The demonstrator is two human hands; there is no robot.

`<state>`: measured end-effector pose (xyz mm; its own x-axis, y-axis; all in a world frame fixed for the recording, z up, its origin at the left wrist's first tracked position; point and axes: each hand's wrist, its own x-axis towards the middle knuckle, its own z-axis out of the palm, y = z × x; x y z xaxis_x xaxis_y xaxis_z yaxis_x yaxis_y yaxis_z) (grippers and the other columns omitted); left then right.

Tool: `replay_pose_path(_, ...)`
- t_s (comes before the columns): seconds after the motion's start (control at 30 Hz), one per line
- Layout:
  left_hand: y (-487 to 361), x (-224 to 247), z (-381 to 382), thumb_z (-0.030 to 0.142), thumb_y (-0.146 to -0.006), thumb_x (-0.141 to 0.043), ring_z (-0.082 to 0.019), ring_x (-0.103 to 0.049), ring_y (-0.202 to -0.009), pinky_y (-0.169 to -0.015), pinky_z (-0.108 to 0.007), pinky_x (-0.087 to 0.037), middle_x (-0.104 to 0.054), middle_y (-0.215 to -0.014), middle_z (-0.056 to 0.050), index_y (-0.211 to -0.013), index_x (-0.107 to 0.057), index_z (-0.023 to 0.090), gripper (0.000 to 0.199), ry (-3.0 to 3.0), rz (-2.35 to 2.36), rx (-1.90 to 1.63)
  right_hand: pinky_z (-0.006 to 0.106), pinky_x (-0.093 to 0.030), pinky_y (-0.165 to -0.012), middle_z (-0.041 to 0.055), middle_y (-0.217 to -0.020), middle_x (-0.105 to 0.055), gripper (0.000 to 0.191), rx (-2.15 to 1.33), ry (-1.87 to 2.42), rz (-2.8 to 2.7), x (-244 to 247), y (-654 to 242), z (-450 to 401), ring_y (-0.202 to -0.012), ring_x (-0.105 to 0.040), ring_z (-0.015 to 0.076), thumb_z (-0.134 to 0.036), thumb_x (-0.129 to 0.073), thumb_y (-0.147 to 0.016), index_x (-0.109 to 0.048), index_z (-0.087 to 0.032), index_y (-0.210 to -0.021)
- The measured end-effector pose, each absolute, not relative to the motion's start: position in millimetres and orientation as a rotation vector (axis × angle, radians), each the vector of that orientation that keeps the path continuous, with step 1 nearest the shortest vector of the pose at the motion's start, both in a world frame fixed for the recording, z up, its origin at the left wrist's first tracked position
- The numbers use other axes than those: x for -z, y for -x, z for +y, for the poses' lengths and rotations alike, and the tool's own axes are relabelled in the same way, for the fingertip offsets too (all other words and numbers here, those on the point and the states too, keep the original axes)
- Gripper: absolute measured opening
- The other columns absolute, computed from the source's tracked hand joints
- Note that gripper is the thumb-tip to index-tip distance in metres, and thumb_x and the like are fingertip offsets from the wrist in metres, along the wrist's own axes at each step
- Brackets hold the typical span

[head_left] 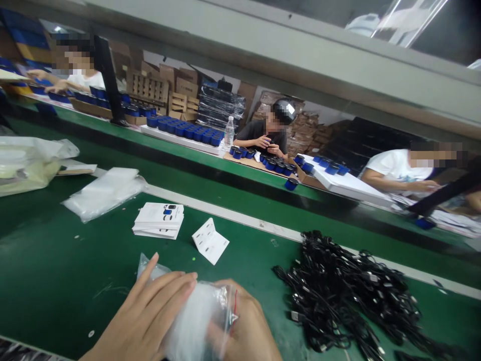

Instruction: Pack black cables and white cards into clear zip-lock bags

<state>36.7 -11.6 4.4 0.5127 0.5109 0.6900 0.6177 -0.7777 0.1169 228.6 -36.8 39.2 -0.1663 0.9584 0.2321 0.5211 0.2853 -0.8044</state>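
A bundle of clear plastic zip bags [193, 321] with a red line along one edge is between my hands at the bottom middle. My left hand [146, 316] lies over its left side with long fingers, one raised apart, and its thumb hidden. My right hand [248, 321] is closed round the right edge, and a finger shows blurred through the plastic. Just beyond are a stack of printed white leaflets [160, 220] and a single folded leaflet [210, 241] standing partly open.
Black USB cables [338, 296] lie heaped on the right of the green table [248, 215]. More clear bags [105, 193] and a filled plastic bag [33, 163] are at left. Across a raised ledge, several co-workers sit near blue round items [184, 129] and a water bottle [229, 133].
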Motion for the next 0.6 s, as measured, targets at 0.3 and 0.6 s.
replay_pose_path(0.3, -54, -3, -12, 0.002, -0.067, -0.044, -0.021, -0.058, -0.103, -0.112, -0.049, -0.024, -0.067, -0.111, -0.005, -0.127, -0.050, 0.018, 0.062, 2.591, -1.191, 1.202, 0.024, -0.048, -0.078, 0.0071, -0.106, -0.065, 0.017, -0.630, 1.250, -1.691, -30, -239, -40, -0.092, -0.064, 0.0185, -0.013, -0.056, -0.078, -0.066, -0.021, -0.089)
replay_pose_path(0.6, -55, 7, -13, 0.001, -0.057, -0.046, -0.025, -0.056, -0.106, -0.111, -0.056, -0.021, -0.065, -0.117, -0.008, -0.131, -0.045, 0.014, 0.075, 2.587, -1.111, 1.022, 0.030, -0.051, -0.077, 0.0079, -0.097, -0.068, 0.028, -0.980, 1.389, -1.613, -20, -240, -41, -0.087, -0.065, 0.0245, -0.017, -0.070, -0.062, -0.065, -0.016, -0.089)
